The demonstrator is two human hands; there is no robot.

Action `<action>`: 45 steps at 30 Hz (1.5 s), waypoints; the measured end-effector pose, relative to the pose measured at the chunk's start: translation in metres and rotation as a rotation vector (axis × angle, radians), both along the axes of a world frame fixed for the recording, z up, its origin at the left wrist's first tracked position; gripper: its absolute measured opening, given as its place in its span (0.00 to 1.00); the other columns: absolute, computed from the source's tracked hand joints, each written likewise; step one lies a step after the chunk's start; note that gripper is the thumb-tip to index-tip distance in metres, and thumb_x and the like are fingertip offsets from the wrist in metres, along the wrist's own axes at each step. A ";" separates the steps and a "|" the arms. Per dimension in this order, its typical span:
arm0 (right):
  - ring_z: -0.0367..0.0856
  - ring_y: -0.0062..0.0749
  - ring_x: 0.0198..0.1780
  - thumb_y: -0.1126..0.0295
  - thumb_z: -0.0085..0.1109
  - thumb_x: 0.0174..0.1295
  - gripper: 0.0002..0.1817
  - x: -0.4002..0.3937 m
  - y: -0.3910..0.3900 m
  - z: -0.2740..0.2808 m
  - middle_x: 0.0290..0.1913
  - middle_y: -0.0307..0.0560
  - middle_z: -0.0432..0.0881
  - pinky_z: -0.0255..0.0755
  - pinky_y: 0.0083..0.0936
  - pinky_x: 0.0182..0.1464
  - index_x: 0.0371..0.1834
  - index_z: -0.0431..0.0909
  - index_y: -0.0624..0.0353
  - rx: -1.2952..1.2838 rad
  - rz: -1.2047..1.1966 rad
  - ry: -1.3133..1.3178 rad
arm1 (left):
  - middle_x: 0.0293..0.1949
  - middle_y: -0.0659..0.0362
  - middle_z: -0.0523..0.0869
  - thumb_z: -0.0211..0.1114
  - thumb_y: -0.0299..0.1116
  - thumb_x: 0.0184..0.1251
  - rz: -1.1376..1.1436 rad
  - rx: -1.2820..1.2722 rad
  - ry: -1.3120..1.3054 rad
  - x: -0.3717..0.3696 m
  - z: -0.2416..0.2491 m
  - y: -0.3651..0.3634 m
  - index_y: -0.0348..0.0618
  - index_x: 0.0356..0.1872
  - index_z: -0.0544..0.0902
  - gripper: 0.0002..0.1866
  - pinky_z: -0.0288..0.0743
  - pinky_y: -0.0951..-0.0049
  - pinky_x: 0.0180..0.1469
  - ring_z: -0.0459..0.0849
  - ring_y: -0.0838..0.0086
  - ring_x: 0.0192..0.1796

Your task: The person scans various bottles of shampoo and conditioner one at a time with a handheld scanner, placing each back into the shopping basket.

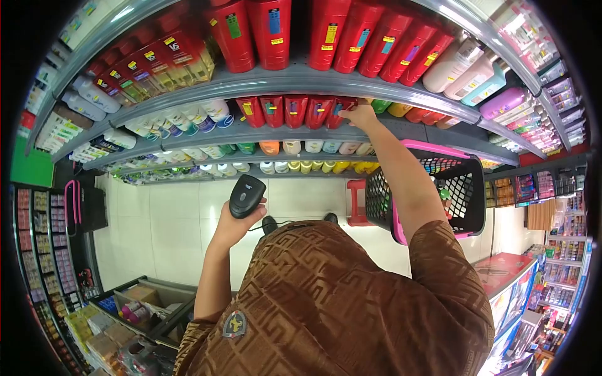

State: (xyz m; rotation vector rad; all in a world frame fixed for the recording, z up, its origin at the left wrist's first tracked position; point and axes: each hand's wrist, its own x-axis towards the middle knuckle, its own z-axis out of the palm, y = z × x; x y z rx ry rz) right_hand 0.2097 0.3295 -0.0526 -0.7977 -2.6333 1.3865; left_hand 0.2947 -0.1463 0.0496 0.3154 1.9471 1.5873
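A black handheld scanner is gripped in my left hand, held over the floor in front of the shelves. My right hand reaches to the second shelf, its fingers closed at the rightmost of several red packs. Part of that pack and the fingertips are hard to make out. More red packs with coloured labels stand in a row to its left. Large red bottles stand on the shelf above.
A black basket with a pink rim is beneath my right forearm. A red stool stands beside it. Another black and pink basket is at the left. Behind left is a bin of goods. Metal shelf edges curve across the front.
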 end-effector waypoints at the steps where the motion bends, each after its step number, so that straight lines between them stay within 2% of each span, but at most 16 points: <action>1: 0.89 0.32 0.39 0.60 0.81 0.53 0.41 0.001 0.001 0.002 0.44 0.45 0.89 0.87 0.29 0.31 0.67 0.69 0.64 0.002 0.009 -0.003 | 0.45 0.59 0.91 0.77 0.30 0.65 0.011 0.001 -0.004 0.001 -0.002 -0.002 0.38 0.50 0.87 0.15 0.80 0.71 0.53 0.87 0.78 0.47; 3: 0.87 0.32 0.43 0.63 0.80 0.55 0.51 0.000 0.007 0.008 0.49 0.49 0.86 0.88 0.28 0.34 0.78 0.57 0.61 -0.108 0.065 -0.007 | 0.45 0.59 0.91 0.77 0.30 0.65 0.028 0.006 -0.006 0.002 -0.004 -0.003 0.38 0.50 0.87 0.15 0.80 0.71 0.53 0.87 0.78 0.47; 6: 0.86 0.33 0.46 0.63 0.79 0.57 0.53 0.003 0.011 0.019 0.50 0.50 0.84 0.89 0.29 0.35 0.81 0.53 0.62 -0.061 0.117 -0.060 | 0.45 0.59 0.91 0.77 0.30 0.65 0.072 0.027 -0.022 0.007 -0.007 -0.005 0.38 0.51 0.86 0.15 0.80 0.71 0.53 0.87 0.78 0.47; 22: 0.86 0.34 0.45 0.63 0.78 0.58 0.54 0.007 0.012 0.023 0.54 0.55 0.82 0.86 0.28 0.34 0.82 0.50 0.61 -0.003 0.223 -0.010 | 0.45 0.61 0.91 0.75 0.28 0.65 0.042 0.020 -0.063 0.007 -0.012 0.008 0.39 0.53 0.86 0.16 0.78 0.76 0.42 0.84 0.82 0.41; 26: 0.87 0.34 0.42 0.66 0.78 0.57 0.44 0.026 0.001 -0.007 0.54 0.56 0.84 0.83 0.28 0.35 0.75 0.65 0.62 -0.048 0.208 0.024 | 0.46 0.62 0.91 0.76 0.29 0.64 0.022 0.065 -0.037 0.004 -0.015 0.000 0.39 0.54 0.86 0.18 0.78 0.75 0.43 0.84 0.81 0.43; 28: 0.87 0.33 0.40 0.68 0.77 0.55 0.37 0.031 0.004 -0.066 0.55 0.54 0.84 0.83 0.32 0.36 0.69 0.72 0.60 0.358 0.035 0.201 | 0.42 0.62 0.90 0.77 0.34 0.66 0.003 0.025 -0.036 -0.002 -0.011 -0.005 0.38 0.51 0.87 0.17 0.80 0.75 0.42 0.84 0.82 0.41; 30: 0.86 0.32 0.37 0.69 0.77 0.54 0.36 0.061 -0.044 -0.073 0.52 0.50 0.86 0.83 0.34 0.38 0.68 0.73 0.59 0.038 -0.191 0.300 | 0.38 0.63 0.89 0.78 0.35 0.65 0.019 0.034 0.034 -0.006 -0.009 -0.008 0.38 0.51 0.88 0.17 0.79 0.74 0.43 0.84 0.82 0.41; 31: 0.85 0.29 0.35 0.71 0.74 0.57 0.30 0.083 -0.066 -0.074 0.46 0.46 0.86 0.81 0.31 0.37 0.64 0.76 0.60 0.113 -0.147 0.320 | 0.38 0.63 0.89 0.78 0.35 0.64 0.020 0.039 0.045 -0.009 -0.010 -0.009 0.38 0.50 0.87 0.17 0.79 0.74 0.44 0.83 0.81 0.40; 32: 0.88 0.40 0.43 0.70 0.70 0.61 0.22 0.104 -0.085 -0.077 0.49 0.51 0.88 0.84 0.35 0.48 0.58 0.80 0.65 0.081 -0.050 0.230 | 0.37 0.63 0.88 0.78 0.35 0.64 0.021 0.042 0.052 -0.012 -0.012 -0.011 0.38 0.49 0.87 0.16 0.78 0.73 0.45 0.83 0.81 0.40; 33: 0.85 0.29 0.32 0.71 0.68 0.65 0.18 0.132 -0.119 -0.064 0.40 0.45 0.88 0.83 0.27 0.35 0.56 0.82 0.65 -0.398 -0.122 0.271 | 0.37 0.63 0.88 0.78 0.35 0.64 0.018 0.048 0.058 -0.017 -0.015 -0.013 0.38 0.49 0.87 0.16 0.78 0.73 0.45 0.83 0.81 0.40; 34: 0.85 0.23 0.31 0.71 0.67 0.67 0.14 0.156 -0.141 -0.063 0.37 0.42 0.87 0.79 0.21 0.29 0.53 0.83 0.65 -0.360 -0.004 0.337 | 0.37 0.64 0.88 0.78 0.35 0.64 0.010 -0.023 0.013 -0.021 -0.018 -0.016 0.37 0.47 0.87 0.16 0.78 0.73 0.45 0.82 0.81 0.40; 36: 0.86 0.24 0.32 0.69 0.68 0.68 0.14 0.196 -0.178 -0.067 0.36 0.43 0.87 0.80 0.22 0.30 0.53 0.82 0.65 -0.619 -0.092 0.189 | 0.36 0.64 0.88 0.78 0.36 0.64 -0.013 -0.097 -0.033 -0.029 -0.022 -0.017 0.37 0.45 0.86 0.15 0.77 0.73 0.45 0.81 0.80 0.39; 39: 0.87 0.24 0.32 0.69 0.69 0.68 0.15 0.230 -0.202 -0.045 0.37 0.43 0.87 0.81 0.22 0.31 0.53 0.82 0.65 -0.666 -0.185 0.095 | 0.36 0.63 0.87 0.78 0.36 0.64 -0.074 -0.102 -0.066 -0.034 -0.028 -0.015 0.37 0.42 0.85 0.15 0.77 0.73 0.44 0.81 0.80 0.39; 41: 0.87 0.25 0.31 0.70 0.69 0.67 0.14 0.244 -0.200 -0.042 0.37 0.44 0.88 0.80 0.21 0.32 0.52 0.83 0.66 -0.591 -0.237 0.118 | 0.25 0.68 0.80 0.77 0.37 0.64 -0.119 -0.056 0.027 -0.036 -0.030 -0.009 0.40 0.36 0.83 0.13 0.67 0.75 0.28 0.73 0.84 0.26; 44: 0.87 0.24 0.32 0.72 0.67 0.68 0.12 0.254 -0.194 -0.015 0.38 0.45 0.87 0.79 0.20 0.33 0.50 0.83 0.67 -0.495 -0.306 0.141 | 0.26 0.68 0.79 0.78 0.38 0.63 -0.217 -0.116 0.000 -0.041 -0.035 -0.001 0.40 0.36 0.82 0.14 0.67 0.75 0.27 0.72 0.84 0.26; 45: 0.87 0.24 0.33 0.72 0.67 0.69 0.12 0.259 -0.193 -0.006 0.39 0.45 0.87 0.80 0.20 0.33 0.50 0.83 0.67 -0.480 -0.333 0.165 | 0.33 0.60 0.88 0.78 0.40 0.63 -0.276 -0.183 -0.070 -0.044 -0.036 0.002 0.35 0.42 0.86 0.18 0.77 0.70 0.42 0.81 0.78 0.36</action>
